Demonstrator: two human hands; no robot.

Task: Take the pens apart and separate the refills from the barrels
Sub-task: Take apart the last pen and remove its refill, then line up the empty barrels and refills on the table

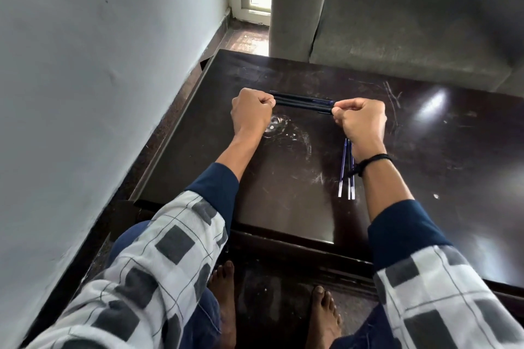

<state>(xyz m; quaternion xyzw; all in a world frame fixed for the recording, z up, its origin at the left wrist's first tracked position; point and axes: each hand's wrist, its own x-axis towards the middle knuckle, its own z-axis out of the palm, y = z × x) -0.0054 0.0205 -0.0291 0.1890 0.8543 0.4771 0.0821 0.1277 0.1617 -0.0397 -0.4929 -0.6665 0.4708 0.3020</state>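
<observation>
Left hand (251,110) fisted round left end of a bundle of slim dark plastic pen barrels (303,103); right hand (361,119) curled, pinching its right end. Bundle lies crosswise over far-middle of scratched dark brown wooden table (283,178). Thin blue refills with white ends (347,170) lie together on table, near side, just beside right wrist

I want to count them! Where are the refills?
In the head view, the refills lie together on the table, right of centre, by the wrist of the right hand, nearer the person than the barrels.
</observation>
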